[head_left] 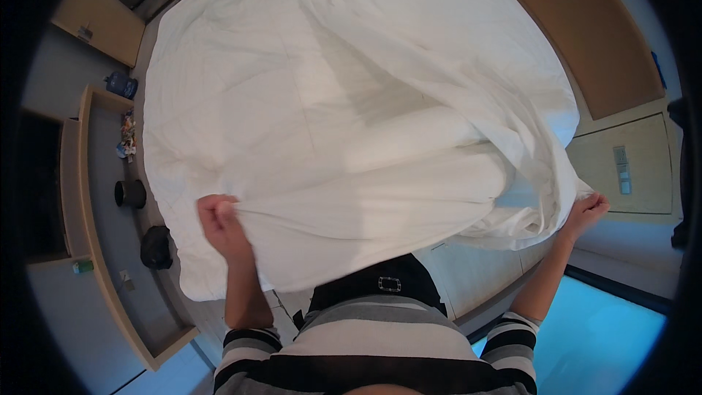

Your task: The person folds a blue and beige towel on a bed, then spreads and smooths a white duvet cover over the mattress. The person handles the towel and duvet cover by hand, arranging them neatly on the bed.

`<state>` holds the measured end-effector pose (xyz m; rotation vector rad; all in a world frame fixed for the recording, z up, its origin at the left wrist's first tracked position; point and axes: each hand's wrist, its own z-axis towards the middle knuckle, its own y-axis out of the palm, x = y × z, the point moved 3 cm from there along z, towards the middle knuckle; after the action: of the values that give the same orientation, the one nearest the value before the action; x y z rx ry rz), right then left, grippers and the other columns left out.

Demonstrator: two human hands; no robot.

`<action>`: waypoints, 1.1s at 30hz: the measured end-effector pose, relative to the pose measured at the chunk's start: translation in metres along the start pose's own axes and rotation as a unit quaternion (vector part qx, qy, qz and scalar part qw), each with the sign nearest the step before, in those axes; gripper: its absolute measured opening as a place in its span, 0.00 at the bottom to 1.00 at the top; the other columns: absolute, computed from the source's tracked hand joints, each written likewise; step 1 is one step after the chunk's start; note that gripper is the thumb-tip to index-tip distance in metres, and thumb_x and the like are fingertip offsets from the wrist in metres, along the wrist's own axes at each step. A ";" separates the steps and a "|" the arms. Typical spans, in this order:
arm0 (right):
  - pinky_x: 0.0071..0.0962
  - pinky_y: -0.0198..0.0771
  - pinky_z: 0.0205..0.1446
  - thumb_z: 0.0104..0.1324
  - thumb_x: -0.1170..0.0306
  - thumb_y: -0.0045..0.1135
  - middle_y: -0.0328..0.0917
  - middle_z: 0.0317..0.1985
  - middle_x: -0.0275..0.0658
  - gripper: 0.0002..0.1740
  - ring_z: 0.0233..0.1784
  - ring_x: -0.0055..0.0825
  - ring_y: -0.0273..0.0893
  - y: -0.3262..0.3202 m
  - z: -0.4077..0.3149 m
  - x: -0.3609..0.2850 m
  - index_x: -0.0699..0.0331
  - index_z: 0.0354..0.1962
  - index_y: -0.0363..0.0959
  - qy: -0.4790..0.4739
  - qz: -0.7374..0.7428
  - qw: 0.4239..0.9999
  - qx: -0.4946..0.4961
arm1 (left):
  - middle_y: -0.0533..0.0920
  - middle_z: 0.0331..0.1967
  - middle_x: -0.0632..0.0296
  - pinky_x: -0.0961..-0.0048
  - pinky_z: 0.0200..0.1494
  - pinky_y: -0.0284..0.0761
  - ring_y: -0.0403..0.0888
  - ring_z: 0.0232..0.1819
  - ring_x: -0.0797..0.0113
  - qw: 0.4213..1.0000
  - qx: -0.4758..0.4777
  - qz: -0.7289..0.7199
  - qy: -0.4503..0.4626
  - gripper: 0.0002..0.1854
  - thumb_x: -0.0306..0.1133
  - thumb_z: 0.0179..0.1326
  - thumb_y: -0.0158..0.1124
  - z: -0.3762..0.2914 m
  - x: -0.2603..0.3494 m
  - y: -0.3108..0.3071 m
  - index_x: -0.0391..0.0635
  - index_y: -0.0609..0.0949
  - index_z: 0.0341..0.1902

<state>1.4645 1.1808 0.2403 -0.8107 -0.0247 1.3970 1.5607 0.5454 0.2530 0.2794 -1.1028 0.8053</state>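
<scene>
A large white duvet or its cover (263,99) lies spread and wrinkled over the bed before me. My left hand (222,225) pinches a bit of its cloth near the front left, and folds run rightward from those fingers. Out at the right, my right hand (589,211) grips a raised corner of the same cloth. Between the hands the near edge hangs close to my waist. Toward the right the fabric is bunched and twisted, with a bluish gap beneath the fold. The bed under the cloth is mostly hidden.
A brown headboard (581,22) borders the bed at the right, beside a wall panel with sockets (622,170). Along the left stand a wooden desk (88,186), a water jug (122,85), a dark bin (130,193) and a black bag (156,247). A bright blue window (598,334) is at lower right.
</scene>
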 end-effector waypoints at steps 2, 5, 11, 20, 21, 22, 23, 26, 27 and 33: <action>0.34 0.69 0.41 0.70 0.68 0.47 0.71 0.35 0.48 0.10 0.35 0.39 0.71 -0.001 0.001 0.007 0.68 0.39 0.65 0.021 -0.010 1.000 0.008 | 0.71 0.28 0.63 0.78 0.37 0.67 0.68 0.31 0.75 0.993 0.027 0.109 0.025 0.10 0.35 0.69 0.50 0.018 -0.037 -0.032 0.42 0.70 0.34; 0.33 0.69 0.41 0.70 0.68 0.46 0.71 0.34 0.47 0.10 0.35 0.38 0.71 0.014 -0.021 0.009 0.69 0.39 0.64 0.033 0.023 0.999 -0.018 | 0.74 0.22 0.58 0.71 0.27 0.70 0.73 0.22 0.66 0.960 0.016 0.280 -0.009 0.11 0.38 0.70 0.50 0.029 -0.119 -0.041 0.42 0.71 0.38; 0.28 0.67 0.41 0.70 0.72 0.46 0.68 0.32 0.42 0.06 0.34 0.30 0.66 0.065 -0.107 -0.031 0.67 0.37 0.64 0.027 0.132 0.963 -0.235 | 0.77 0.39 0.51 0.57 0.44 0.68 0.74 0.46 0.51 0.808 -0.283 0.499 -0.133 0.10 0.33 0.57 0.62 -0.014 -0.173 -0.015 0.44 0.73 0.39; 0.37 0.69 0.31 0.64 0.72 0.51 0.72 0.22 0.47 0.11 0.24 0.44 0.74 0.090 -0.179 -0.084 0.61 0.45 0.67 -0.006 0.204 0.784 -0.586 | 0.75 0.46 0.50 0.57 0.57 0.64 0.70 0.53 0.49 0.905 -0.340 0.254 0.021 0.17 0.29 0.46 0.70 -0.133 -0.070 0.134 0.44 0.75 0.40; 0.37 0.69 0.31 0.63 0.72 0.53 0.72 0.21 0.45 0.12 0.22 0.42 0.73 0.093 -0.182 -0.078 0.61 0.45 0.67 -0.010 0.196 0.758 -0.622 | 0.74 0.48 0.50 0.56 0.58 0.64 0.70 0.55 0.48 0.899 -0.375 0.228 0.007 0.19 0.29 0.45 0.71 -0.156 -0.071 0.159 0.44 0.75 0.42; 0.37 0.69 0.34 0.63 0.72 0.54 0.73 0.24 0.46 0.14 0.26 0.42 0.74 0.097 -0.182 -0.068 0.62 0.46 0.67 0.011 0.190 0.754 -0.629 | 0.74 0.50 0.51 0.55 0.60 0.62 0.69 0.57 0.48 0.890 -0.398 0.221 0.010 0.22 0.31 0.45 0.71 -0.175 -0.073 0.182 0.45 0.74 0.45; 0.37 0.70 0.37 0.62 0.71 0.55 0.74 0.28 0.46 0.16 0.29 0.42 0.74 0.103 -0.182 -0.055 0.62 0.47 0.67 0.040 0.172 0.748 -0.639 | 0.73 0.52 0.51 0.54 0.62 0.60 0.68 0.58 0.48 0.881 -0.422 0.215 0.012 0.24 0.33 0.46 0.71 -0.192 -0.078 0.204 0.45 0.74 0.48; 0.38 0.68 0.48 0.58 0.71 0.59 0.73 0.41 0.47 0.23 0.43 0.44 0.72 0.127 -0.172 -0.025 0.65 0.51 0.65 -0.052 0.161 0.820 -0.546 | 0.70 0.56 0.53 0.54 0.65 0.57 0.65 0.62 0.50 0.850 -0.429 0.302 0.049 0.30 0.41 0.46 0.70 -0.222 -0.098 0.254 0.46 0.73 0.54; 0.38 0.67 0.52 0.57 0.70 0.60 0.72 0.46 0.47 0.26 0.48 0.45 0.71 0.131 -0.168 -0.012 0.66 0.52 0.64 -0.108 0.157 0.849 -0.493 | 0.71 0.55 0.53 0.54 0.65 0.57 0.66 0.60 0.51 0.839 -0.423 0.340 0.051 0.31 0.42 0.46 0.70 -0.230 -0.104 0.267 0.46 0.73 0.55; 0.40 0.64 0.58 0.49 0.66 0.65 0.70 0.53 0.53 0.36 0.55 0.50 0.68 0.189 -0.215 0.039 0.68 0.55 0.64 0.097 0.259 0.702 -0.656 | 0.77 0.43 0.57 0.56 0.60 0.61 0.72 0.51 0.54 0.733 -0.508 0.453 -0.014 0.25 0.41 0.47 0.68 -0.245 -0.137 0.315 0.46 0.75 0.50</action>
<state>1.4116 1.1013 -0.0323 -2.2991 -0.7660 1.7152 1.4788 0.8435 -0.0340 -1.2850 -1.5538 0.8876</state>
